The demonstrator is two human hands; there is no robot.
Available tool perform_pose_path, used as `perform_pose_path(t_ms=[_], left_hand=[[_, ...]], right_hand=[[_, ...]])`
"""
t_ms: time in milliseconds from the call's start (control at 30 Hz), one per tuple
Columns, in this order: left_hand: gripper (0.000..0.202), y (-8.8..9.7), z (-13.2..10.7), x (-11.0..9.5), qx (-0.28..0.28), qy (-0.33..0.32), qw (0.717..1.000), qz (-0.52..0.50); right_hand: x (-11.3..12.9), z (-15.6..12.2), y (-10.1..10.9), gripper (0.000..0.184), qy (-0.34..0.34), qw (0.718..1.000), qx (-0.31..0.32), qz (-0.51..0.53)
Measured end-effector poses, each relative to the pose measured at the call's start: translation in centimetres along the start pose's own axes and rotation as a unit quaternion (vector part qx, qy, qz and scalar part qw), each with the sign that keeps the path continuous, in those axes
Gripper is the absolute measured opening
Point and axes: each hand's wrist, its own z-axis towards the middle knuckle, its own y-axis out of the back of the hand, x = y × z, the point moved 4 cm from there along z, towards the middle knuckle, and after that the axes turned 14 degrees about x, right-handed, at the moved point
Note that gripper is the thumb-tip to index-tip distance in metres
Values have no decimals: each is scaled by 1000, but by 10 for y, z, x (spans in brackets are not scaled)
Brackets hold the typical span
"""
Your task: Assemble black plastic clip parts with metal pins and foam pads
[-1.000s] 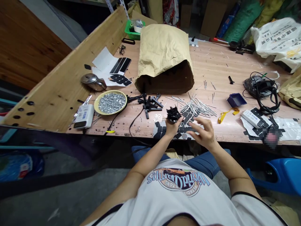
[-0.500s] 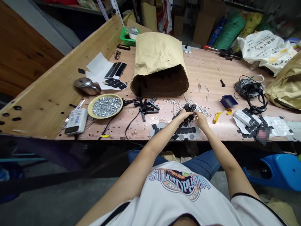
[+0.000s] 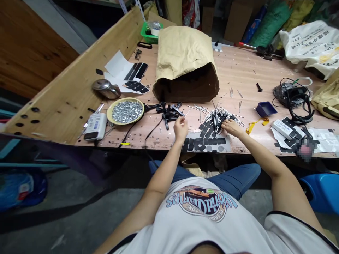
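My left hand (image 3: 181,128) is at the near right side of a pile of black plastic parts (image 3: 166,116), its fingers curled together just below one part's end. Whatever may be in that pinch is too small to make out. Over on the right, the bent fingers of my right hand (image 3: 231,127) press against a second cluster of black parts (image 3: 215,119). This cluster lies on a heap of thin metal rods (image 3: 234,119). What the right fingertips grip is hidden. Below them lies a sheet with black adhesive pads (image 3: 202,142).
A yellow dish of small metal pieces (image 3: 126,111) stands left, beside a white device (image 3: 95,126). An open brown paper sack (image 3: 186,63) lies behind the piles. Rightward are a dark blue box (image 3: 265,109), a yellow strap (image 3: 256,124) and a cable bundle (image 3: 293,98).
My hands were together at the rods, around black parts. My left hand has moved left to the other pile; my right hand has stayed by the rods. The view has shifted slightly.
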Motion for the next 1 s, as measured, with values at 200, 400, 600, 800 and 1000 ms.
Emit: perform_pose_path(t_ms=[200,400,600,800,1000], left_hand=[[13,46,0,17,-11,27,983,179],[10,11,12,19,101,-5,947,304],[16,9,14,21,93,-5,959,268],[10,-13,-16,17,147,62,980,-122],[42,-31,-53,14,184,96,916,-344]], right_hand=[[-10,-5,12,39,11,998,-66,3],[23,-18,14,39,-55,976,-187,100],[72,-31,7,30,-68,925,-294,230],[114,-16,18,32,-117,899,-295,300],[137,-9,36,32,-210,909,-232,276]])
